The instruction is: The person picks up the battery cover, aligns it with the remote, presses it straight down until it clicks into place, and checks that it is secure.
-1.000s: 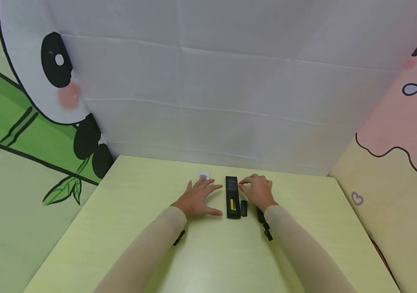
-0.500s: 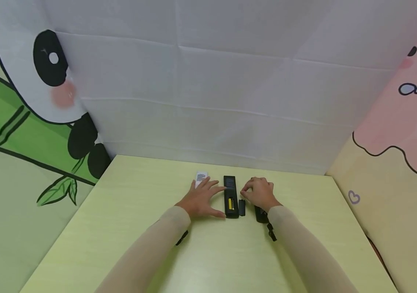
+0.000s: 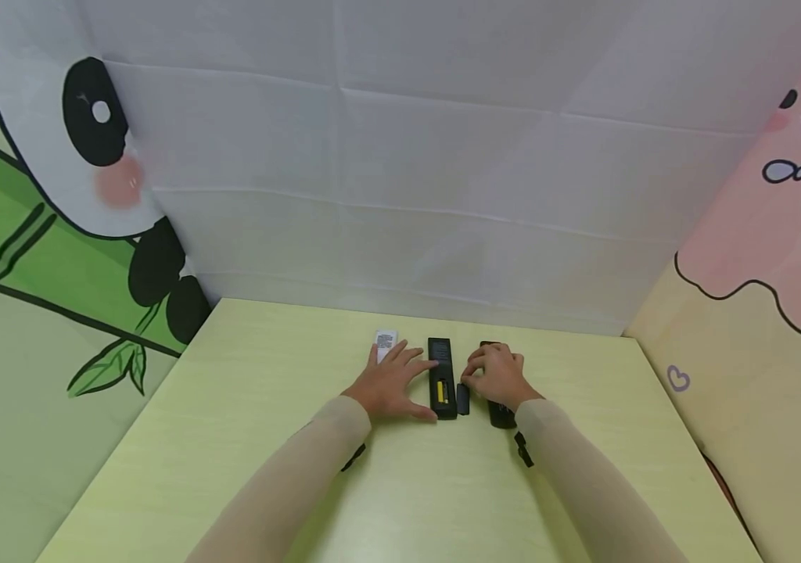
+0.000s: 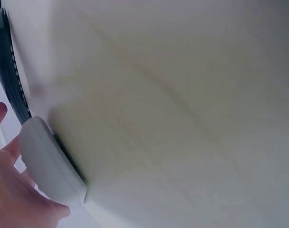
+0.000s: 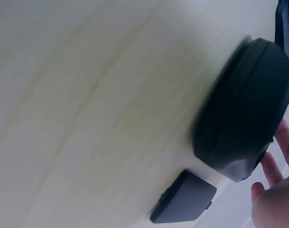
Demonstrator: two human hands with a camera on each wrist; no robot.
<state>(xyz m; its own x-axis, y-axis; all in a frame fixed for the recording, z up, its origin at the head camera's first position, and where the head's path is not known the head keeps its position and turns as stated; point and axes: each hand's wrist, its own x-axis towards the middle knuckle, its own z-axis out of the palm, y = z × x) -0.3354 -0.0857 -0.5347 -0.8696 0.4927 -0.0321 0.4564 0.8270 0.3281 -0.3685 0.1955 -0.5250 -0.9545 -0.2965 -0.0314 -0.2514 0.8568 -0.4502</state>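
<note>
A black remote control (image 3: 443, 352) lies back-up on the table, its battery compartment uncovered. A yellow battery (image 3: 441, 392) shows inside. My left hand (image 3: 389, 387) is spread above a white remote control (image 3: 386, 341), one fingertip at the black remote's left edge; the left wrist view shows the white remote (image 4: 52, 164) in front of that hand. My right hand (image 3: 499, 375) has bent fingers, tips close to the far end of the loose black battery cover (image 3: 463, 399). Whether they pinch anything is hidden. Beneath this hand lies a second black remote control (image 3: 502, 415).
The pale table (image 3: 414, 485) carries all these things close together near its back. Behind it hangs a white cloth wall (image 3: 400, 195). Painted panels (image 3: 20, 336) stand on both sides. Dark straps (image 3: 523, 450) show below the wrists.
My right hand has drawn back from the open remote's right edge toward the battery cover. The left hand has shifted slightly right, uncovering more of the white remote. The head view has turned a little.
</note>
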